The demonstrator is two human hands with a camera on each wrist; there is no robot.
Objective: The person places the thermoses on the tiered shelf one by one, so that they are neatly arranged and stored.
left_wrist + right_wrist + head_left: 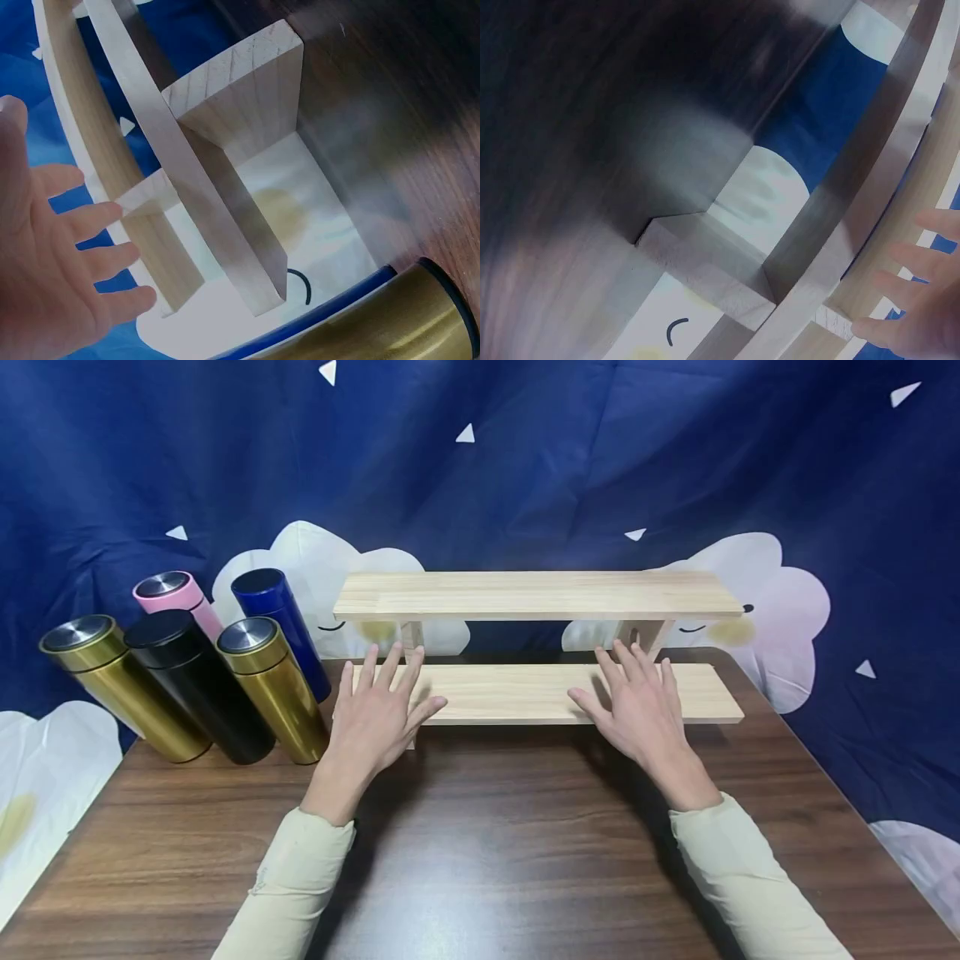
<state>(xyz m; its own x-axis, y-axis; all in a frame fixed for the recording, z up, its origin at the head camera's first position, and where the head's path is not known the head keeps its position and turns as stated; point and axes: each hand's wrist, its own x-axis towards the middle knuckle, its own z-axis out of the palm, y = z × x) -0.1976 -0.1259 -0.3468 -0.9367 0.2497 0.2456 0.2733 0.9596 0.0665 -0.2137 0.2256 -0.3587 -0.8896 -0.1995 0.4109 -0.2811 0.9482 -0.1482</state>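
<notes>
Dark, glossy wood-grain table [487,860] carries a pale, raw pine two-step shelf [536,595] at its far edge. Both hands spread flat, holding nothing: left hand [375,718] over the shelf's lower plank's left end, right hand [637,710] right of its middle. Smooth metal cylinder flasks [187,681] cluster left of the shelf.

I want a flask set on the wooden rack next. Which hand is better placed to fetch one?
Probably the left hand: it hovers open at the rack's left end, with the nearer gold flask close beside it. The right hand is over the lower shelf's right part, far from the flasks.
</notes>
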